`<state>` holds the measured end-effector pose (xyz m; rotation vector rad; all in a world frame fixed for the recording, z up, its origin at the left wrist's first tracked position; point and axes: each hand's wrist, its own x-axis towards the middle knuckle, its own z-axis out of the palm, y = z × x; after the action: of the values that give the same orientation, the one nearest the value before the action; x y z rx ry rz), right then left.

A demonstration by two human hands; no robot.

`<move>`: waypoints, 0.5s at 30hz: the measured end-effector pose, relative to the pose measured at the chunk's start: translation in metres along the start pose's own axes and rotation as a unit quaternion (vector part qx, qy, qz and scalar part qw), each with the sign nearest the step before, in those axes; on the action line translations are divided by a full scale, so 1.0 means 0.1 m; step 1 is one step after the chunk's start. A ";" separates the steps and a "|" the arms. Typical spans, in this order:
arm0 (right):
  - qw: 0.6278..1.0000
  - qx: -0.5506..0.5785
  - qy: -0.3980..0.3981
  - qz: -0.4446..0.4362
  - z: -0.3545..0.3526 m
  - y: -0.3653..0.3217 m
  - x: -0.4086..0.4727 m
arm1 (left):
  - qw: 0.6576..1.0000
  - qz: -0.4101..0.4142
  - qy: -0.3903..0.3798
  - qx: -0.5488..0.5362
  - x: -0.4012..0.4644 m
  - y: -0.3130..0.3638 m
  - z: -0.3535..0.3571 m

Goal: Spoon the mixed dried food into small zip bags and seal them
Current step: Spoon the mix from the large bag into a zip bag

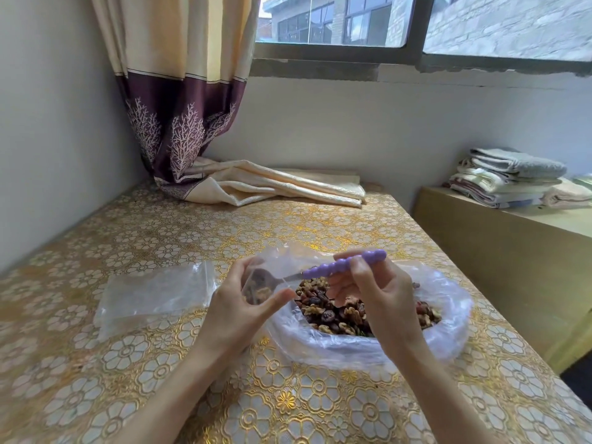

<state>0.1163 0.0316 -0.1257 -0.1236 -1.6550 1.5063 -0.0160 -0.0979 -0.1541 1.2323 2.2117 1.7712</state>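
Observation:
A big clear plastic bag (448,334), rolled open on the table, holds the mixed dried food (333,310) of walnuts and raisins. My left hand (237,312) holds a small zip bag (259,283) open between thumb and fingers, just left of the big bag. My right hand (378,293) grips the purple beaded handle of a spoon (342,265). The metal bowl of the spoon is inside the small bag's mouth with food in it. Some food shows through the small bag's film.
A stack of empty clear zip bags (153,296) lies flat to the left of my hands. The table has a gold flower-patterned cloth (288,395). A curtain end (272,184) lies at the far edge. Folded towels (512,177) sit on a ledge to the right.

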 end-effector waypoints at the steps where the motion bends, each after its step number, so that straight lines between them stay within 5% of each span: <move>1: 1.000 0.000 -0.010 0.004 -0.02 0.00 0.00 | 1.000 0.001 0.004 -0.003 0.00 0.01 -0.01; 8: 0.997 0.076 0.000 0.019 -0.18 0.00 0.09 | 0.998 0.026 0.038 0.036 -0.05 0.09 -0.05; 12: 0.992 0.087 0.095 0.005 -0.44 0.00 0.19 | 0.997 0.038 0.061 0.028 -0.03 0.11 -0.08; 15: 0.984 -0.016 0.172 -0.030 -0.68 0.02 0.23 | 0.997 0.031 0.061 0.035 -0.03 0.08 -0.08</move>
<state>0.1451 0.0976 -0.1229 -0.3308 -1.3922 1.3282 -0.0137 -0.1059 -0.1457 1.2526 2.3453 1.8526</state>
